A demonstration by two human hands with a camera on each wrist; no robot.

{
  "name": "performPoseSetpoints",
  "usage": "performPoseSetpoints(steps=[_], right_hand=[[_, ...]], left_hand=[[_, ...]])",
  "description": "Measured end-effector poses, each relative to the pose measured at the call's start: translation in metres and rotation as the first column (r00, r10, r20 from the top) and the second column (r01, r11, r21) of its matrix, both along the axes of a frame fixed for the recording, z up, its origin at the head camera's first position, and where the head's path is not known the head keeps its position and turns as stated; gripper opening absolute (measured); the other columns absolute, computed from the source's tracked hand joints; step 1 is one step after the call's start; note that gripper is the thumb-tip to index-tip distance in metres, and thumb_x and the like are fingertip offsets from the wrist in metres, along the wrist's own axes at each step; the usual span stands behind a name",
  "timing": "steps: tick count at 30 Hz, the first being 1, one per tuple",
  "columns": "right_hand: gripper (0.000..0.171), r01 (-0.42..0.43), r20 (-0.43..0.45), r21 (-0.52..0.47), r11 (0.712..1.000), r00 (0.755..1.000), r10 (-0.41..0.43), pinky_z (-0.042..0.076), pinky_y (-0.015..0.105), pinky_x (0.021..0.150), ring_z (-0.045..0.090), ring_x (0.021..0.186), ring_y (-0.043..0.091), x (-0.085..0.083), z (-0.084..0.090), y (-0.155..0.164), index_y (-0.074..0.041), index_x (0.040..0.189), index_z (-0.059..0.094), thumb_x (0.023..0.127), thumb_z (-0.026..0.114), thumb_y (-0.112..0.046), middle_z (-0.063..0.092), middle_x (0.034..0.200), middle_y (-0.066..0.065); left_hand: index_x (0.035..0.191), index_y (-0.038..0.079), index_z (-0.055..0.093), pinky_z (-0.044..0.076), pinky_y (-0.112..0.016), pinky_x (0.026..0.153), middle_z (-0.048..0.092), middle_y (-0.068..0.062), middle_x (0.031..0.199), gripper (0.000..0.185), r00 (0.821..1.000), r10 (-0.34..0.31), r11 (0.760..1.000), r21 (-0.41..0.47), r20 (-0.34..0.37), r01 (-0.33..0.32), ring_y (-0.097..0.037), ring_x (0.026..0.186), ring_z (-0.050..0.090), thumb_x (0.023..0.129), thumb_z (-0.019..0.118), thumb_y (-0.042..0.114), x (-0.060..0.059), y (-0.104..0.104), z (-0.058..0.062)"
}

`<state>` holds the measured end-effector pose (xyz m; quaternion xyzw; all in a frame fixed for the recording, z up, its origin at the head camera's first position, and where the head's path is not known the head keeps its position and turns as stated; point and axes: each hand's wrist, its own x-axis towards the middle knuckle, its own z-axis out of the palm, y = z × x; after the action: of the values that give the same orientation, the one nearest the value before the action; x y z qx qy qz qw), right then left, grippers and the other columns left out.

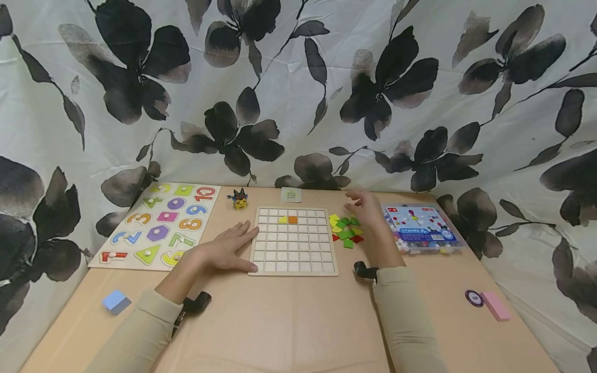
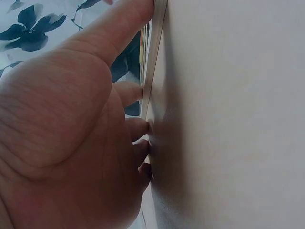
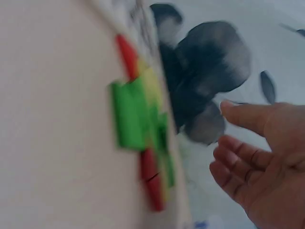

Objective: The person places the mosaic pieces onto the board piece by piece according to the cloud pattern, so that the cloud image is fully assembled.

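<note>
Grid board [image 1: 294, 243] lay flat on the table [image 1: 289, 321], just to the right of the left hand's fingers. The left hand [image 1: 226, 248] touched its left edge, thumb at the near corner and index fingertip farther up; the fingers were nearly straight, thumb spread well away from them, gripping nothing. To the right of those fingertips, in the board's second row from the far side, sat a yellow tile [image 1: 283, 220] and an orange tile [image 1: 293, 220], side by side

The right hand [image 1: 367, 210] was raised beside the loose pile of green, yellow and red tiles [image 1: 346, 234], apart from it. Its fingers were loosely bent, the thumb parted from them, and nothing was held. The pile lay to the left of the palm and on the near side of the fingertips

Right of the right fingers was a clear box [image 1: 422, 228] with a blue label; left of them, beyond the board, a small card [image 1: 291, 195]. Left of the left fingers lay the number puzzle [image 1: 130, 264], and beyond them stood a small figurine [image 1: 240, 198]
</note>
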<state>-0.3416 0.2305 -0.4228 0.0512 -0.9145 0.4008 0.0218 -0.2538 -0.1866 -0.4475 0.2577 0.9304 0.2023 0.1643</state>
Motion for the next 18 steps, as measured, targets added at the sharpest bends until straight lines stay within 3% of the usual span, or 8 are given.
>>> performPoseSetpoints(steps=[3, 9, 18], right_hand=[[0.039, 0.038, 0.072, 0.047, 0.998, 0.997, -0.041, 0.054, 0.053, 0.104, 0.054, 0.126, 0.038, -0.003, -0.011, 0.006, -0.010, 0.143, 0.062, 0.105, 0.064, -0.019, 0.057, 0.146, 0.019], [0.036, 0.028, 0.072, 0.184, 0.982, 0.996, -0.042, 0.052, 0.054, 0.108, 0.059, 0.119, 0.038, -0.008, -0.028, 0.015, -0.005, 0.139, 0.065, 0.104, 0.063, -0.016, 0.064, 0.134, 0.022], [0.032, 0.025, 0.027, 0.146, 0.989, 0.999, -0.029, 0.054, 0.051, 0.107, 0.060, 0.110, 0.034, -0.011, -0.036, 0.017, -0.004, 0.133, 0.069, 0.103, 0.060, -0.003, 0.069, 0.127, 0.019]], left_hand=[[0.167, 0.009, 0.021, 0.009, -0.063, 0.130, 0.005, -0.025, 0.173, 0.109, 1.000, 0.000, 1.000, 0.000, -0.002, 0.000, -0.047, 0.161, 0.003, 0.087, 0.074, 0.062, 0.001, 0.000, 0.000], [0.166, 0.008, 0.022, 0.009, -0.063, 0.130, 0.005, -0.026, 0.173, 0.109, 1.000, -0.003, 1.000, 0.003, -0.004, 0.003, -0.047, 0.161, 0.003, 0.088, 0.075, 0.060, 0.001, 0.000, 0.001], [0.167, 0.009, 0.021, 0.009, -0.062, 0.130, 0.005, -0.025, 0.173, 0.108, 1.000, -0.003, 1.000, -0.002, -0.003, 0.003, -0.046, 0.161, 0.002, 0.088, 0.074, 0.061, 0.002, 0.000, 0.001]])
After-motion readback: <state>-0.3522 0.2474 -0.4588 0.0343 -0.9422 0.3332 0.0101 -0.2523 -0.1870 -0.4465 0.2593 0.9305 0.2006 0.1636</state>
